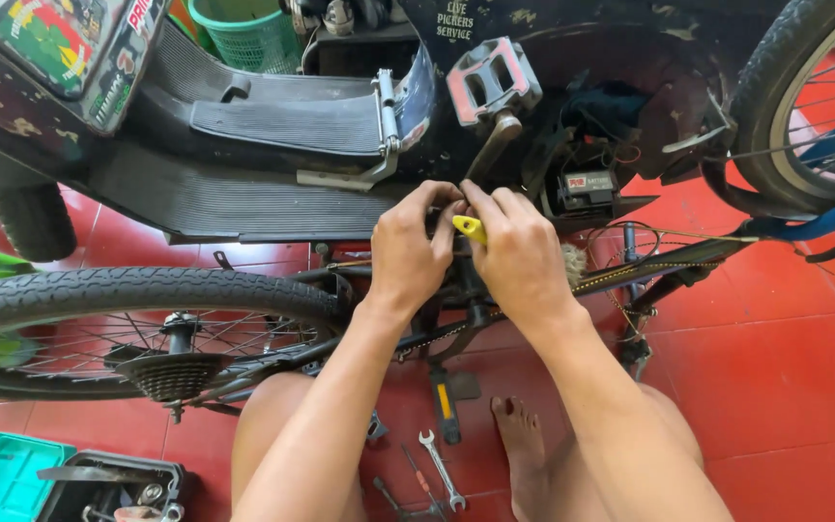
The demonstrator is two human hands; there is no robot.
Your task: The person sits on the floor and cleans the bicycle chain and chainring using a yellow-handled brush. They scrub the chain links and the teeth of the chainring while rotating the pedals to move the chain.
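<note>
Both hands, left hand [410, 253] and right hand [519, 256], pinch a yellow tool handle [469, 228]; its long axis runs ten to four o'clock over the bicycle [147, 290].

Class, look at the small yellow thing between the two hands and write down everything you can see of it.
Only a short piece of the yellow thing shows: bright yellow, smooth, plastic-looking, with a rounded end tilted up to the left. The left hand and right hand pinch it from either side above the upturned bicycle's frame. The rest is hidden.
</note>
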